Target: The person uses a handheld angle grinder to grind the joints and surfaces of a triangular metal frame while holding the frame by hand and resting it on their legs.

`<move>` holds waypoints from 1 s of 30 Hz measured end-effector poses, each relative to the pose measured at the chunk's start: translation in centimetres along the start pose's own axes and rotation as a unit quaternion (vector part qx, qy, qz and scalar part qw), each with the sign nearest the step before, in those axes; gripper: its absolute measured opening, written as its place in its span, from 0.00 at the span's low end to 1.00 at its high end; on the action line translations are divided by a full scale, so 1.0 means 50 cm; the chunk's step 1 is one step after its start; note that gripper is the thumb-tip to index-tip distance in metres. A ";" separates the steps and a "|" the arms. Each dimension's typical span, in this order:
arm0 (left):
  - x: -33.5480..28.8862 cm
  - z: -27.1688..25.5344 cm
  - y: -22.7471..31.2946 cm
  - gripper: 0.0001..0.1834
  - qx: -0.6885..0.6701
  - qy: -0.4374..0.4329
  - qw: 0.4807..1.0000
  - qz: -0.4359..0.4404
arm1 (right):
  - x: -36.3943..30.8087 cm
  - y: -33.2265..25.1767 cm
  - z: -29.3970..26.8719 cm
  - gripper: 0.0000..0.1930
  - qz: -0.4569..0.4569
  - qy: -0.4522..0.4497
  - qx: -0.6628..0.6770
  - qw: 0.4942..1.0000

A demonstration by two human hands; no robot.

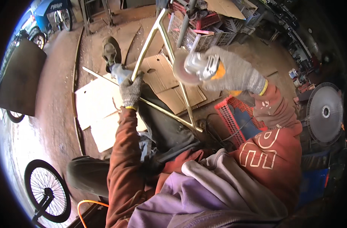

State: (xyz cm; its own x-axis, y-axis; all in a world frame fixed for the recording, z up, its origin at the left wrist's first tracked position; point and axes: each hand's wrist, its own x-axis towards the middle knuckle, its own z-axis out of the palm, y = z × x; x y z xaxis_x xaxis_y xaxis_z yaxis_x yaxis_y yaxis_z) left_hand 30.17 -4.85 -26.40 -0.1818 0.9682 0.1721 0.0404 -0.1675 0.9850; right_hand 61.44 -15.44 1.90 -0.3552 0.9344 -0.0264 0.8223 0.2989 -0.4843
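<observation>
My left hand (pixel 131 91), in a grey knit glove, is closed around one tube of a pale gold metal tube frame (pixel 145 54). The frame stands over my legs, with a fork-like top and a long bar crossing lower down. My right hand (pixel 236 74), gloved too, grips an angle grinder (pixel 205 65) with a silver head and orange body. Its round disc (pixel 184 70) looks blurred and overlaps the edge of the frame's right tube; whether they touch I cannot tell. Flattened cardboard (pixel 99 97) lies under the frame and my outstretched leg.
A red plastic crate (pixel 228 114) sits near my right forearm. Grey crates (pixel 184 36) are piled at the far side beside a post. A fan (pixel 325 112) stands at the right. On the left are a bicycle wheel (pixel 31 190) and a dark panel (pixel 21 78). An orange cable (pixel 80 207) curves at lower left.
</observation>
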 end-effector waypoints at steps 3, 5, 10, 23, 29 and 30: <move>-0.011 -0.004 0.034 0.19 0.006 0.002 0.999 -0.033 | -0.044 0.041 0.047 0.36 -0.002 -0.106 0.110 0.988; -0.007 -0.002 -0.010 0.19 -0.037 0.000 0.999 -0.006 | -0.094 0.034 0.081 0.34 0.014 -0.103 0.067 0.992; -0.015 0.012 -0.010 0.19 0.020 -0.003 1.000 -0.009 | -0.084 0.012 0.063 0.41 -0.004 -0.113 -0.002 0.994; 0.003 0.006 -0.005 0.23 0.054 -0.002 0.998 0.007 | 0.058 -0.021 -0.092 0.48 -0.113 0.083 -0.061 0.988; 0.013 -0.048 0.043 0.22 -0.008 -0.059 0.998 -0.033 | -0.076 0.052 -0.033 0.48 -0.043 0.162 0.137 0.976; 0.020 -0.079 0.028 0.22 0.033 -0.052 0.998 -0.008 | -0.074 0.037 -0.031 0.45 -0.035 0.103 0.176 0.978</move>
State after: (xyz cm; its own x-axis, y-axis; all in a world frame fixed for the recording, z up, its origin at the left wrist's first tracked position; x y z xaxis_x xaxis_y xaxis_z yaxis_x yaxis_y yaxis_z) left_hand 26.16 -4.86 -24.80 -0.0801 0.9854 0.1505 0.1032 -0.1420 0.9845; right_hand 64.96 -18.07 2.45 -0.2775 0.9442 0.1772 0.5817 0.3119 -0.7512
